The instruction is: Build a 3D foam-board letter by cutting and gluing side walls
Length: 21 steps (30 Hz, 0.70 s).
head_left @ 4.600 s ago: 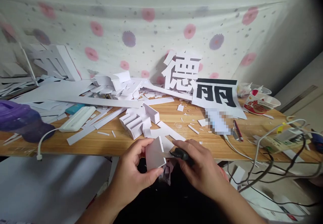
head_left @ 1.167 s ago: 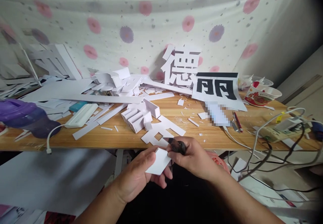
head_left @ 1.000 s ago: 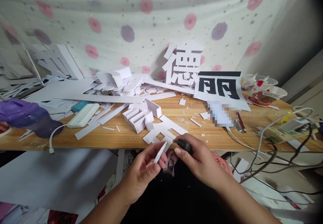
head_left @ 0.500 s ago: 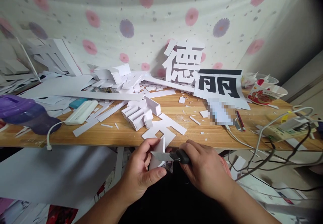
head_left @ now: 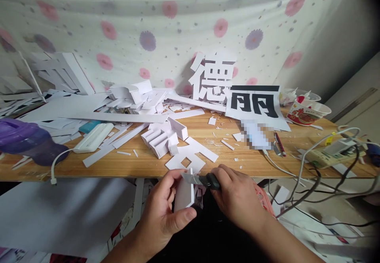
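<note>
Between its thumb and fingers, my left hand point(head_left: 166, 207) grips a small white foam board piece point(head_left: 184, 195), held upright just off the table's front edge. My right hand point(head_left: 237, 195) is closed round the dark handle of a utility knife point(head_left: 210, 180). The knife's blade lies across the upper part of the board piece, close to my left fingertips. Just beyond my hands, a flat white cut-out with a diamond hole point(head_left: 194, 154) lies on the table, and a white box-like letter part point(head_left: 163, 136) stands beside it.
A white three-dimensional character point(head_left: 212, 77) leans on the curtain, near a paper with a printed black character point(head_left: 257, 103). White offcuts point(head_left: 139, 97) heap at the back left. A purple bottle point(head_left: 32, 140) and white power bank point(head_left: 93, 137) are left; cables and a power strip point(head_left: 332, 152) are right.
The knife blade has moved up along the board piece, from about its middle to its upper edge. My left hand still grips the piece. The whole view has shifted slightly.
</note>
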Tool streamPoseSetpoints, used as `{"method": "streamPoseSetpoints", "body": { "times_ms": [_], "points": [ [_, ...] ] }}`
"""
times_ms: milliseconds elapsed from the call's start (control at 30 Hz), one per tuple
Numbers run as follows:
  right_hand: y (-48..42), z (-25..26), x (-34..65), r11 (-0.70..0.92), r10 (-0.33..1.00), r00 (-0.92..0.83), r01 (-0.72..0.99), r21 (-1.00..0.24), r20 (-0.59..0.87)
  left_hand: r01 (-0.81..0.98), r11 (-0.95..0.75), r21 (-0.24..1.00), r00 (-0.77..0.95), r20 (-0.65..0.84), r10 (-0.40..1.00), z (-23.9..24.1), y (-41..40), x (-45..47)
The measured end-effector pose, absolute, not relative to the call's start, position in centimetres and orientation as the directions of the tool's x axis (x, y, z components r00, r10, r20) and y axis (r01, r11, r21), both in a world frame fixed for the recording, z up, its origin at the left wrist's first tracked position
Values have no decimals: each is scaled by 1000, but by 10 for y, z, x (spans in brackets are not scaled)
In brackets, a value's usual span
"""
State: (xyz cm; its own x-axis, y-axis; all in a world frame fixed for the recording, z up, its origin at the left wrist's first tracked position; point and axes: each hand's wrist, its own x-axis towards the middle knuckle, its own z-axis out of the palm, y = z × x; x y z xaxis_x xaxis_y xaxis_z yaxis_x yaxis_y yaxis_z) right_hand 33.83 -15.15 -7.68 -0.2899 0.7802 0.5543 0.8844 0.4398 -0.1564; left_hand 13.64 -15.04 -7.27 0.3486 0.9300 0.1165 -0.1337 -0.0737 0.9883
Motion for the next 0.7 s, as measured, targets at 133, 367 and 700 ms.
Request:
{"method": "streamPoseSetpoints", "body": {
  "times_ms": [133,367,700],
  "points": [
    [-156,-72,341,471,772,-294,860,-197,563,-87,-95,992,344,120,931,-71,-149,135],
    [-164,-67,339,551,725,-347,810,-199,596,-66,-77,995,354,96,930,-68,-150,135],
    [-155,-77,338,462,762,-289,870,-173,580,-82,-121,989,348,142,927,-71,-153,136]
  ]
}}
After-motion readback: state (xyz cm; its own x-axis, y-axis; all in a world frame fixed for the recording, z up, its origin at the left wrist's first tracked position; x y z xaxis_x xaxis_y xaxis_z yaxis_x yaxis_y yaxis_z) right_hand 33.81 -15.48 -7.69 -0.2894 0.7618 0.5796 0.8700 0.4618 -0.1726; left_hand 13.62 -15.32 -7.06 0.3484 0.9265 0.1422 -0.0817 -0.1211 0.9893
